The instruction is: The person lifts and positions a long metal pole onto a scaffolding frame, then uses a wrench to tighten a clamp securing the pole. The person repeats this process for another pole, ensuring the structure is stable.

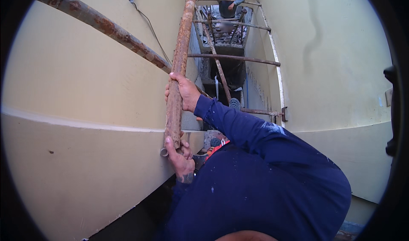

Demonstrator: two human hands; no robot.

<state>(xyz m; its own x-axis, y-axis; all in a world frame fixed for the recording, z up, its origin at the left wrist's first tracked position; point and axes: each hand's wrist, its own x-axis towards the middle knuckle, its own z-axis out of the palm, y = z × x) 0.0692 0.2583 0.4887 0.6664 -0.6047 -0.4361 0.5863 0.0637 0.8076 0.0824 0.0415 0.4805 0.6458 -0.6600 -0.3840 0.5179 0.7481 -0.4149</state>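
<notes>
A long rusty scaffold pipe runs upward beside the cream wall. Around its lower length my right hand is closed, with the thumb lying across the front. Lower down, my left hand grips the rusty pipe near its bottom end, fingers curled behind it. Next to the left thumb shows the round end of a small metal tube; how it joins the pipe is hidden. A second rusty pipe slants down from the upper left and passes behind the first.
Scaffold frames with crossbars stand in a narrow gap between the cream left wall and the right wall. A person is at the far end, behind the bars. A thin cable hangs along the left wall.
</notes>
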